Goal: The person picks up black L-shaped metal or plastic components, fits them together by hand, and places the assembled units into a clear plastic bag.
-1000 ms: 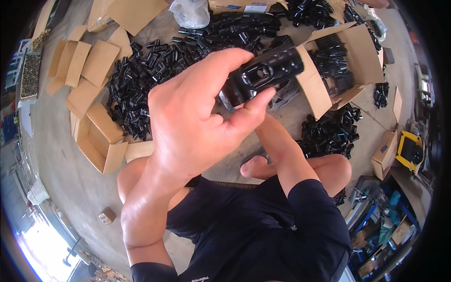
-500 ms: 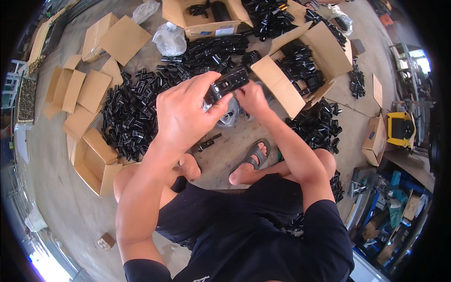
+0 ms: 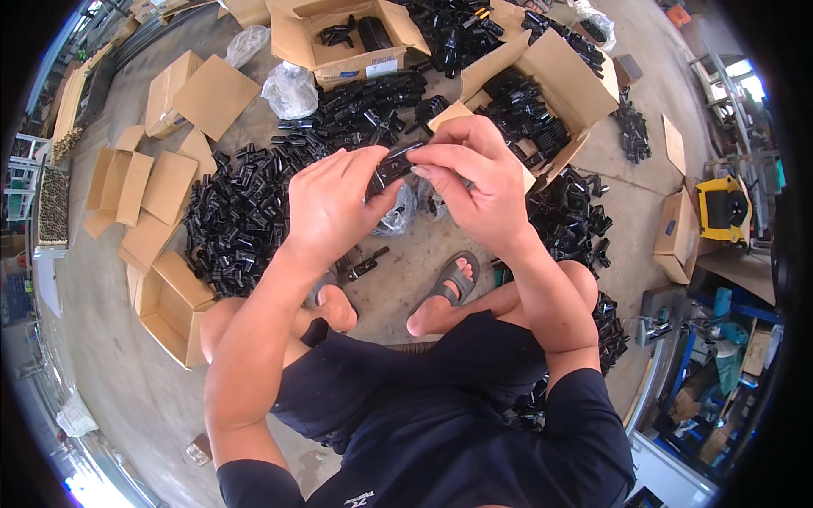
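A glossy black part [image 3: 391, 169], short and blocky with a slot in its side, is held up in front of me between both hands. My left hand [image 3: 333, 196] grips its left end, thumb below and fingers over the top. Thumb and fingertips of my right hand [image 3: 483, 178] pinch its right end; whether they also hold some small piece is hidden. Beyond and left of my hands spreads a large heap of similar black parts [image 3: 237, 195]. One loose black piece [image 3: 368, 263] lies on the floor between my feet.
An open carton of black parts [image 3: 593, 93] stands beyond my right hand, another carton [image 3: 330, 55] farther ahead. Empty cartons [image 3: 176, 309] lie at left. Clear plastic bags [image 3: 290, 91] rest near the heap. More black parts [image 3: 572, 216] are piled by my right knee.
My right hand has turned and come over the part's right end, its fingers now pinching there. The left hand keeps its grip, and the part has tilted. The whole view has shifted slightly.
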Demonstrator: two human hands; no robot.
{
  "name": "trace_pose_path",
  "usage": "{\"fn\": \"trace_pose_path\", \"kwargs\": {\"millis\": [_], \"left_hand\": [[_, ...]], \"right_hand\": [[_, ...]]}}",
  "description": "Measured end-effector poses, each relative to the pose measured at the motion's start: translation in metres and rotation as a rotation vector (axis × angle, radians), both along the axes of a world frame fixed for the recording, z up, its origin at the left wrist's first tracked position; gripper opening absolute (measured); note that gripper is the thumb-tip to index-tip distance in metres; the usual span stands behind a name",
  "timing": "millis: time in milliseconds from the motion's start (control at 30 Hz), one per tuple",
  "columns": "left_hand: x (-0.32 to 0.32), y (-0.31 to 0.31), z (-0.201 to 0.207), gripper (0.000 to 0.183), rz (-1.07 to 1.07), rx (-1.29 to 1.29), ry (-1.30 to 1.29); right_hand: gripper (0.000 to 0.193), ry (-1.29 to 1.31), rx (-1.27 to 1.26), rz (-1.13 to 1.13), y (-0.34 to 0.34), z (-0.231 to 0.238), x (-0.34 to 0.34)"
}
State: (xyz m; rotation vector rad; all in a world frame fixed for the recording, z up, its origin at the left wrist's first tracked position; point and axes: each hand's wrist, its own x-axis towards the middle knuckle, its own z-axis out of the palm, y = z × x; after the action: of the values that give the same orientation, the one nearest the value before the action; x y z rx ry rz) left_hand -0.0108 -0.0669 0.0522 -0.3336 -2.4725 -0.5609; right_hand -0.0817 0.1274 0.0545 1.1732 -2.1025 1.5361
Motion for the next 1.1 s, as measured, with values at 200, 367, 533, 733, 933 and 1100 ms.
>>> {"fn": "trace_pose_path", "kwargs": {"millis": [200, 367, 533, 733, 933, 1100], "left_hand": [[-0.007, 0.005, 0.001, 0.041, -0.015, -0.042, 0.031], [-0.013, 0.007, -0.002, 0.042, -0.036, -0.069, 0.052], [-0.015, 0.007, -0.006, 0.041, -0.036, -0.063, 0.051], [-0.007, 0.008, 0.003, 0.037, 0.134, 0.299, -0.371], [-0.011, 0.009, 0.01, 0.029, 0.003, 1.087, -0.573], [-0.011, 0.014, 0.011, 0.031, -0.053, 1.144, -0.63]], "right_hand": [[0.02, 0.151, 0.051, -0.046, -0.003, -0.014, -0.01], [0.024, 0.233, 0.123, -0.083, -0.004, -0.019, -0.01], [0.028, 0.247, 0.184, -0.099, -0.006, -0.025, -0.009], [0.04, -0.084, 0.122, -0.085, 0.003, -0.012, -0.018], [0.048, -0.99, -0.276, 0.43, 0.011, -0.035, -0.03], [0.038, -1.107, -0.417, 0.414, -0.004, -0.034, -0.016]]}}
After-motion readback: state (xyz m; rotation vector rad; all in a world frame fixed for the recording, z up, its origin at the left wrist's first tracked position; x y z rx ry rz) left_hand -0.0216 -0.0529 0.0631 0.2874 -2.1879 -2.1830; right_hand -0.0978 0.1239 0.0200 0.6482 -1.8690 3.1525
